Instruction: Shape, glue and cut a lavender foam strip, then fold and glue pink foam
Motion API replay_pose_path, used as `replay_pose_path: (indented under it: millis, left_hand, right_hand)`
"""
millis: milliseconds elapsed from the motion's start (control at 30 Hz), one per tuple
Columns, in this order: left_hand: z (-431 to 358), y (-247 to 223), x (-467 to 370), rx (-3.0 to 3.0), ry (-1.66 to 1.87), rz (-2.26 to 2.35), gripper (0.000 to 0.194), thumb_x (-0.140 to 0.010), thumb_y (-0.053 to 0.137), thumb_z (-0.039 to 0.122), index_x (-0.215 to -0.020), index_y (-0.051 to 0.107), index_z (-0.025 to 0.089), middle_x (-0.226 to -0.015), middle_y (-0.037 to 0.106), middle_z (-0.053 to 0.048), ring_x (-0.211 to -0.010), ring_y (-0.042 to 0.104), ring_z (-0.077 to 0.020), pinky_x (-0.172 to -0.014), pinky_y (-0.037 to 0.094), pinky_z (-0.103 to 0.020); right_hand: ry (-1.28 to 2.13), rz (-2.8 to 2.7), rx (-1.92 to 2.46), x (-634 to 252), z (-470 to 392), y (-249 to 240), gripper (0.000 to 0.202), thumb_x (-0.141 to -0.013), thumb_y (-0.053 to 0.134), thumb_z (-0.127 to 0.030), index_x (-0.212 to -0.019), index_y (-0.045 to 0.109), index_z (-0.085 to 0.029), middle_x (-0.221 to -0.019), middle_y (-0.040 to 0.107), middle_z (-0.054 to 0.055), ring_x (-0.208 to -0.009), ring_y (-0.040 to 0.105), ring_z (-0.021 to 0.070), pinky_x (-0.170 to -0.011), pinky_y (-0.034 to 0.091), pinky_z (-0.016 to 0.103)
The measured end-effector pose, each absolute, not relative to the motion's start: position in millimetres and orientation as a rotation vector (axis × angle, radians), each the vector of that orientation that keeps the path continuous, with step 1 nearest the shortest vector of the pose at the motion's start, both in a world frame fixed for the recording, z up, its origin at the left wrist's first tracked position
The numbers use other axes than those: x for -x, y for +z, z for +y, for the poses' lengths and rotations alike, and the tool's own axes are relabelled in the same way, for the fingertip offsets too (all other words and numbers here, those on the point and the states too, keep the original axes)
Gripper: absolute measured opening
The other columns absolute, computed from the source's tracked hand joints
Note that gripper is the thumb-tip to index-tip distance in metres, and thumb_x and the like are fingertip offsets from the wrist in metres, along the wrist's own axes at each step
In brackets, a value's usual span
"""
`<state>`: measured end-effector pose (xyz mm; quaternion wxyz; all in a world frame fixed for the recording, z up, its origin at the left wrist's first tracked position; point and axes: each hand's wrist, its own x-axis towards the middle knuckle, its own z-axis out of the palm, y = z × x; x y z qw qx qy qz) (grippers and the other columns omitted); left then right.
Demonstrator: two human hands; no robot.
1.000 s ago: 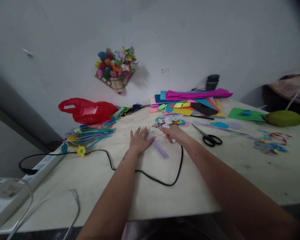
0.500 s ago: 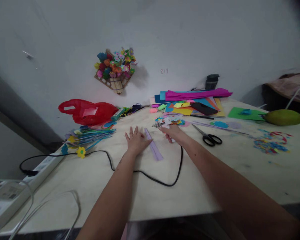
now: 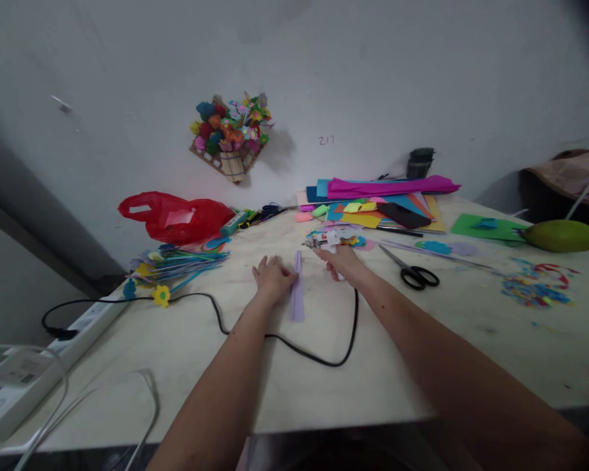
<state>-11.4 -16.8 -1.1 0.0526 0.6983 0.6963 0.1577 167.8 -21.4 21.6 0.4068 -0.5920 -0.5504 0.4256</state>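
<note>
A narrow, folded strip of light purple paper point(image 3: 298, 297) lies lengthwise on the table in front of me. My left hand point(image 3: 272, 278) rests at its left edge, thumb side on the paper, the other fingers loosely bent. Just right of the strip, my right hand point(image 3: 341, 261) is wrapped round a white glue gun point(image 3: 332, 241). The gun's metal tip points left, above the far end of the strip. From its handle a black cord point(image 3: 319, 358) loops across the table. Part of the handle is hidden by my fingers.
Black-handled scissors point(image 3: 412, 271) lie to the right, near colourful scraps point(image 3: 535, 288). Stacked coloured sheets point(image 3: 392, 190) sit at the back. On the left are a red plastic bag point(image 3: 186, 222), paper flowers point(image 3: 161, 296) and a white power strip point(image 3: 86, 327). A green fruit point(image 3: 564, 235) is far right.
The purple strip has turned from slanting to nearly straight away from me. My left hand's fingers have drawn in from a wider spread. My right hand stays on the glue gun.
</note>
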Motion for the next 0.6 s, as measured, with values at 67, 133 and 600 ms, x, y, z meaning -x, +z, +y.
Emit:
replay_pose_path:
  millis: [67, 133, 600]
  left_hand:
    - [-17, 0, 11, -2.113, 0.52, 2.102, 0.023, -0.068, 0.06, 0.044, -0.068, 0.065, 0.022, -0.133, 0.047, -0.004, -0.129, 0.025, -0.0315, -0.101, 0.016, -0.057]
    - [-17, 0, 11, -2.103, 0.566, 2.085, 0.02, -0.066, 0.061, 0.041, -0.069, 0.064, 0.021, -0.122, 0.056, -0.006, -0.127, 0.03, -0.0303, -0.101, 0.017, -0.056]
    - [-9, 0, 22, -1.471, 1.347, 1.707, 0.017, -0.062, 0.063, 0.032, -0.058, 0.052, 0.019, -0.053, 0.057, 0.001, -0.054, 0.057, -0.0143, -0.056, 0.046, -0.028]
  right_hand:
    - [1.025, -1.409, 1.482, -167, -20, 19, 0.027, -0.08, 0.053, -0.04, -0.067, 0.048, -0.017, -0.045, 0.047, -0.004, -0.03, 0.04, 0.0069, -0.031, 0.031, 0.02]
    - [0.99, -1.429, 1.478, -167, -18, 17, 0.028, -0.08, 0.052, -0.041, -0.066, 0.048, -0.017, -0.046, 0.048, -0.003, -0.03, 0.042, 0.0073, -0.031, 0.032, 0.02]
    - [0.903, -1.391, 1.495, -164, -20, 18, 0.025, -0.078, 0.056, -0.04, -0.078, 0.052, -0.016, -0.048, 0.049, -0.003, -0.032, 0.042, 0.0078, -0.034, 0.032, 0.02]
